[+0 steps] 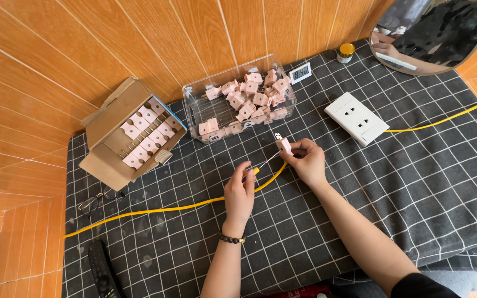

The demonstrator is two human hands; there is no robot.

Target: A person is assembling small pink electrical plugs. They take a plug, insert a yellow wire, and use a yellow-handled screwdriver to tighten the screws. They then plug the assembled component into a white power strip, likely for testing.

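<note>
Right hand pinches pink plug, left hand grips screwdriver mid-frame; tip may slip off the screw

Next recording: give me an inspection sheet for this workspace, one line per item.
Surface: dark checked cloth covering the table.
Job's things: pink plug adapter in the right hand; small yellow-handled screwdriver in the left hand, its tip toward the adapter.
Clutter: clear plastic bin of loose pink adapters; cardboard box with adapters in rows; eyeglasses; remote control; small digital clock; yellow-lidded jar.
Grippers: left hand and right hand, both bare and closed on their items.
Cables: yellow cable running across the cloth to a white wall socket plate.
Surroundings: orange tiled wall; round mirror.
</note>
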